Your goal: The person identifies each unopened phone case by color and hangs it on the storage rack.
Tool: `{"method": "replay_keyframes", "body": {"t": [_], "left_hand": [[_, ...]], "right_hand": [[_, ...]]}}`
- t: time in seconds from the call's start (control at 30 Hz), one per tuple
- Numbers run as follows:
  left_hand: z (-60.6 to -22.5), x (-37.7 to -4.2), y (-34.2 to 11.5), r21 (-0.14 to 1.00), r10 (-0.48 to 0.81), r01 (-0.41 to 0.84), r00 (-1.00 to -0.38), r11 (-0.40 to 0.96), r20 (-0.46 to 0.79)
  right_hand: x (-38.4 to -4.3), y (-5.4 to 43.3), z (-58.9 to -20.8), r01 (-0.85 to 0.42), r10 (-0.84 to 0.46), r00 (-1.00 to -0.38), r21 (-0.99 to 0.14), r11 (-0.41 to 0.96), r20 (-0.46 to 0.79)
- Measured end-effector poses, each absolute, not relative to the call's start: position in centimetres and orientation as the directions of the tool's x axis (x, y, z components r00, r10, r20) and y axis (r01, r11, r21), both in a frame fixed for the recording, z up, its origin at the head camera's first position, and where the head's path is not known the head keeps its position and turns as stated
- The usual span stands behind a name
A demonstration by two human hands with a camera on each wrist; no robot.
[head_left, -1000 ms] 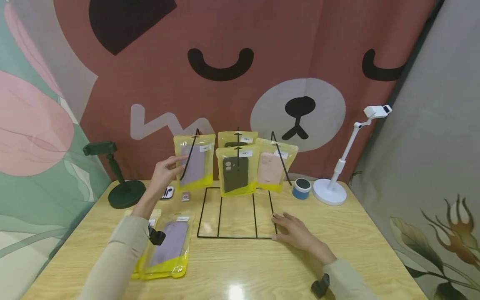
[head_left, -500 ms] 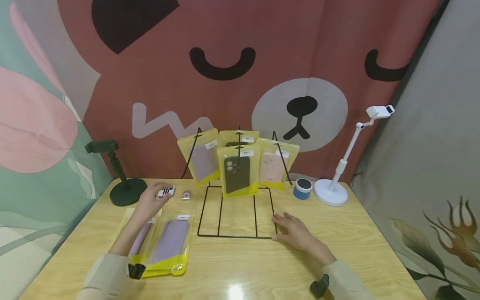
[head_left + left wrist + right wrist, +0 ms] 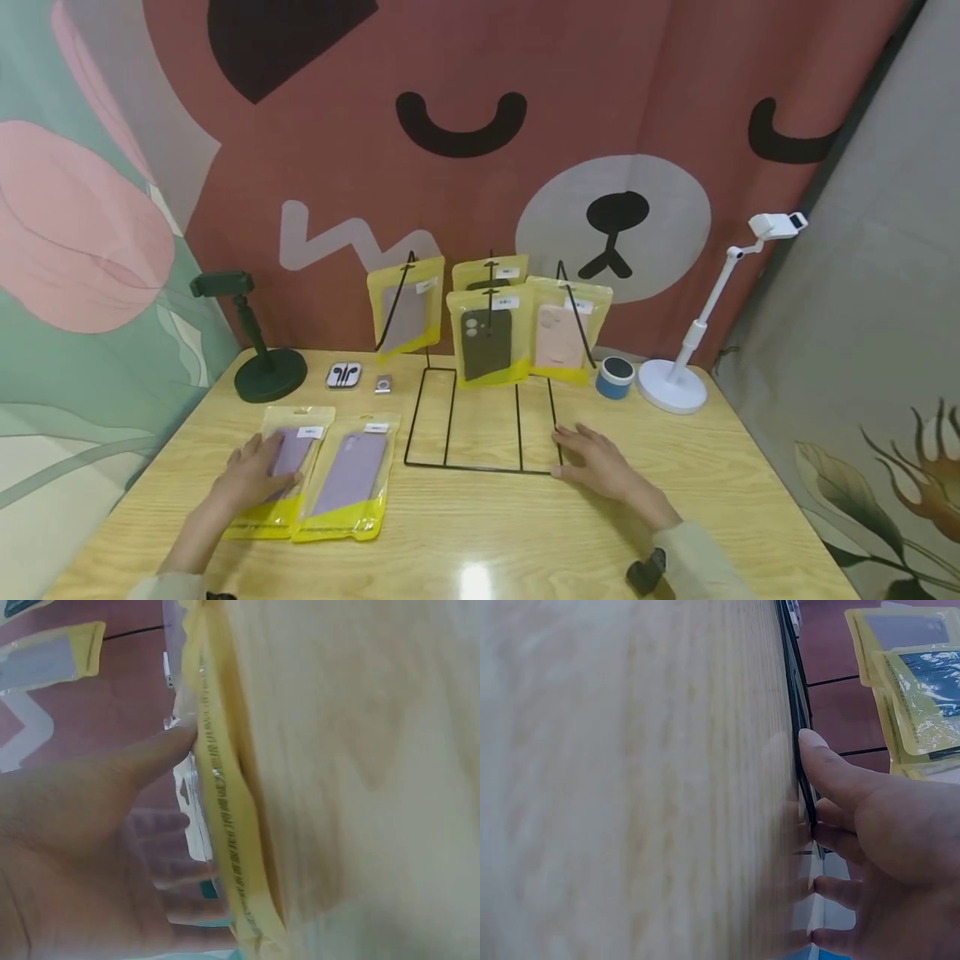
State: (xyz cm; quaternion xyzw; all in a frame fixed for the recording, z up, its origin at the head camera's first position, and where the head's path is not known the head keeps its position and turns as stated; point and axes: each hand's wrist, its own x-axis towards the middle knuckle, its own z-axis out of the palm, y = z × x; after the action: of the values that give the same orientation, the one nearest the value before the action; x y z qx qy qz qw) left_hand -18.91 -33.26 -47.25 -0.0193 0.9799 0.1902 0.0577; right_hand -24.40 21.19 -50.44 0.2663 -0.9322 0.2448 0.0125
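My left hand [image 3: 247, 477] lies over the left one of two flat yellow-and-clear pouches, a purple phone case pack [image 3: 307, 418]. In the left wrist view the thumb touches the yellow edge of that pouch [image 3: 225, 802], and the fingers are spread. Beside it lies a second purple phone case pack [image 3: 351, 475]. My right hand [image 3: 600, 467] rests at the front right corner of the black wire display rack [image 3: 480, 469], thumb and fingers against the wire. On the rack's hooks hang a purple pack [image 3: 403, 312], two dark phone case packs [image 3: 486, 346] and a pink one [image 3: 558, 333].
Behind the flat pouches sit boxed earphones [image 3: 344, 375] and a small silver device [image 3: 383, 384]. A dark green stand [image 3: 270, 375] is at back left. A blue-and-white round item [image 3: 615, 379] and a white stand [image 3: 672, 386] are at back right.
My left hand has left the hanging purple pack and moved down onto the left flat pouch. That hanging pack has swung and turned. My right hand stays at the rack's corner.
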Motion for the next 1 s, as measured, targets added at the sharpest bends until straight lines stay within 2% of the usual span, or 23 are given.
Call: {"method": "replay_keyframes", "body": {"t": [0.17,0.47,0.6,0.73,0.87,1.0], "left_hand": [[-47.3,-18.8,-34.8,0.342,-0.092,-0.123,-0.99,0.932,-0.107],[-46.9,-18.7,-35.8,0.436,-0.087,-0.088,-0.996,0.896,-0.023],[-46.2,-18.8,-35.9,0.45,-0.018,0.035,-0.993,0.892,0.113],[-44.4,-18.1,-35.6,0.442,0.064,0.179,-0.963,0.879,0.263],[-41.5,-16.8,-34.7,0.45,0.078,0.247,-0.929,0.858,0.361],[-38.5,-14.8,-33.4,0.557,0.08,0.297,-0.921,0.775,0.381]], "right_hand": [[-24.3,21.2,-50.4,-0.494,-0.487,-0.861,-0.468,0.733,0.146],[-24.2,21.3,-50.3,-0.506,-0.495,-0.855,-0.46,0.73,0.156],[-24.2,21.3,-50.3,-0.502,-0.496,-0.856,-0.463,0.73,0.146],[-24.2,21.2,-50.3,-0.495,-0.495,-0.858,-0.472,0.73,0.134],[-24.3,21.2,-50.3,-0.492,-0.495,-0.859,-0.473,0.731,0.129],[-24.3,21.2,-50.2,-0.497,-0.494,-0.858,-0.467,0.732,0.139]]}}
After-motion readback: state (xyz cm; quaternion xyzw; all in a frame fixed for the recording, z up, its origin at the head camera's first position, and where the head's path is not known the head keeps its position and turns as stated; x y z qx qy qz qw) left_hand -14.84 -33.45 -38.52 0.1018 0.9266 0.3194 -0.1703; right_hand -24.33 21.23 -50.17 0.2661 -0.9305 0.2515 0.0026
